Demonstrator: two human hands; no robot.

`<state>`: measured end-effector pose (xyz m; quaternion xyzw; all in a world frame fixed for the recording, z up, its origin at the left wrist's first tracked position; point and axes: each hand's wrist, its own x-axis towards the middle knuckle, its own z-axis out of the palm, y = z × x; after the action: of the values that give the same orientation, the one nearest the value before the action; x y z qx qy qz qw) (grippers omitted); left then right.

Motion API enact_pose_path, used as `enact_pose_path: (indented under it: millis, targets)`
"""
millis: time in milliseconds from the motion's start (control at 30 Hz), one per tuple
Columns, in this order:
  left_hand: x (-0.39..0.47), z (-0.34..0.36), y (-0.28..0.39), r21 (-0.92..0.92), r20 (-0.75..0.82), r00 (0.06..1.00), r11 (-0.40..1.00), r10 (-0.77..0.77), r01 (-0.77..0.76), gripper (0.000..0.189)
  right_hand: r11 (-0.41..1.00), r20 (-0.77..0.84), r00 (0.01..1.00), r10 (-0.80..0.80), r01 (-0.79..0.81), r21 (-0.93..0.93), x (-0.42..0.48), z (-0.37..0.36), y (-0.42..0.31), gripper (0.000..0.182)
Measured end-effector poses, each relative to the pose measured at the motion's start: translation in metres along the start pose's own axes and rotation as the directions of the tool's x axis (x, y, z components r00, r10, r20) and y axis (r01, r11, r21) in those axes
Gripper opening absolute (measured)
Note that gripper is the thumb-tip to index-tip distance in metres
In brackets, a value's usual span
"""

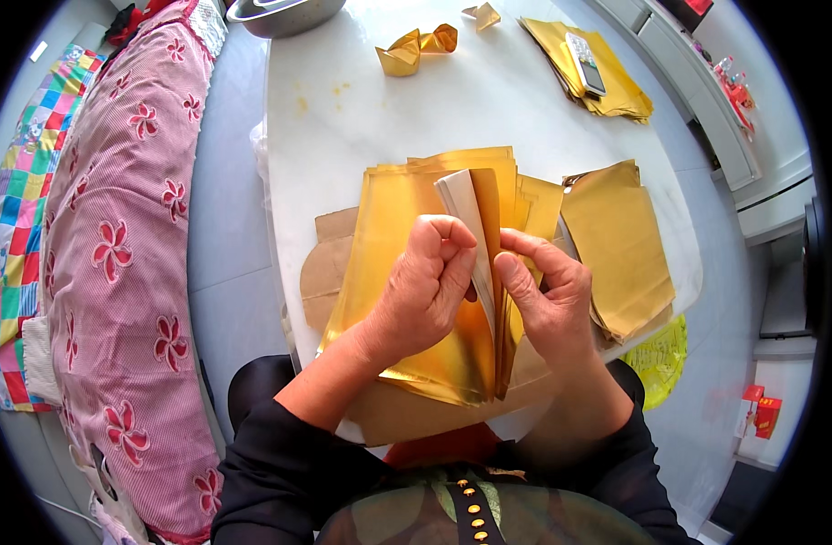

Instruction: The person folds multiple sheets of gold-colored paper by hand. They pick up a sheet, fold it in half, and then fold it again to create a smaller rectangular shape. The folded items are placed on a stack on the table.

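Before me, gold foil paper sheets (395, 225) lie in a stack over brown cardboard (324, 272). Some sheets stand bent upward, showing a white paper back (462, 197). My left hand (429, 286) is at the white side, its fingers curled with thumb and forefinger close together; whether paper is between them is hard to see. On the gold side, my right hand (549, 289) has its thumb and forefinger at the edge of the raised sheets, pinching them. Another stack of gold paper (620, 245) lies to the right of my right hand.
Folded gold paper pieces (399, 54) sit towards the white table's far side (320, 143). A mobile phone (585, 65) rests on more gold paper (617, 68) at the far right. A metal basin (286, 17) is at the far left. A yellow plastic bag (661, 361) is beside the table.
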<state>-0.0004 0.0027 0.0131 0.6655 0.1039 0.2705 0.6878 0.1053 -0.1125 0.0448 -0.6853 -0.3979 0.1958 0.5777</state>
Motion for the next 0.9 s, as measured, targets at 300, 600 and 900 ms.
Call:
enact_pose_path:
  millis: [300,600,900]
  targets:
    - [0.000,0.001,0.000,0.023,0.003,0.999,0.999,0.041,-0.041,0.011,1.000,-0.051,0.999,-0.006,0.006,0.001,-0.002,0.000,0.008,0.022]
    - [-0.004,-0.004,-0.002,0.011,0.069,0.998,1.000,-0.014,0.013,0.014,1.000,-0.044,0.999,0.014,-0.015,-0.018,-0.003,-0.001,0.006,0.020]
    - [-0.005,-0.002,-0.002,-0.018,0.070,0.998,1.000,0.004,-0.002,0.014,0.999,-0.039,0.999,0.000,0.002,0.054,-0.004,0.000,0.011,0.016]
